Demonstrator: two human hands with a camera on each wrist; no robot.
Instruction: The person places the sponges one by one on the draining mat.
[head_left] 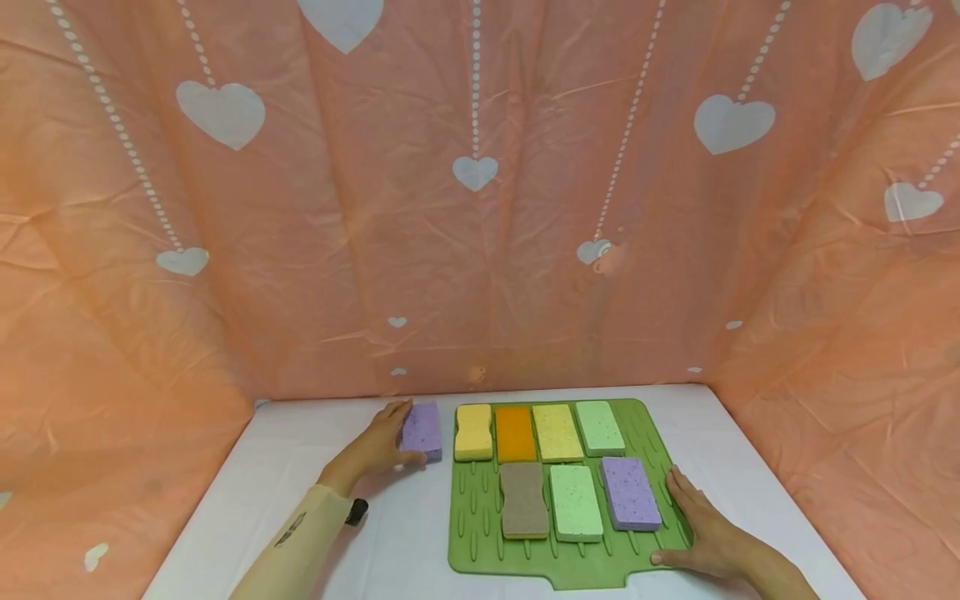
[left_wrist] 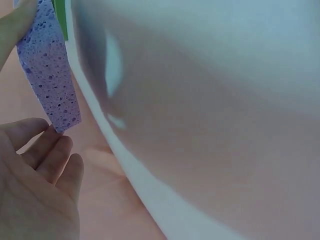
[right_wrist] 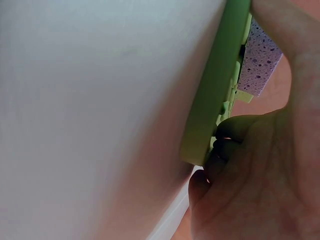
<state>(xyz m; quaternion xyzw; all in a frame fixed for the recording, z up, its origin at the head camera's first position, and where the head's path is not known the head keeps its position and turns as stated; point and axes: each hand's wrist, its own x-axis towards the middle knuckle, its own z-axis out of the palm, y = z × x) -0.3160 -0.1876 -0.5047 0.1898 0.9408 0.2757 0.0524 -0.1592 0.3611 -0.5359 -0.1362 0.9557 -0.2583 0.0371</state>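
Note:
My left hand (head_left: 381, 442) holds a purple sponge (head_left: 422, 430) at the table's back left, thumb at its near end and fingers along its left side. In the left wrist view the thumb lies on the pitted sponge (left_wrist: 52, 75), with fingertips at its other end. A green ridged mat (head_left: 480, 554) lies to the right of that sponge. At the mat's right edge rests my right hand (head_left: 708, 533), fingers spread and thumb on the near corner. Closest to it on the mat is another purple sponge (head_left: 631, 493); the right wrist view shows the mat's thick edge (right_wrist: 210, 100) against the fingers.
Along the mat's back row lie a pale yellow waisted sponge (head_left: 473, 432), an orange one (head_left: 515, 433), a speckled yellow one (head_left: 557, 433) and a mint one (head_left: 599, 427). In front are a grey-topped sponge (head_left: 524, 500) and another mint sponge (head_left: 576, 503). Peach curtains (head_left: 487, 292) enclose the white table (head_left: 405, 542).

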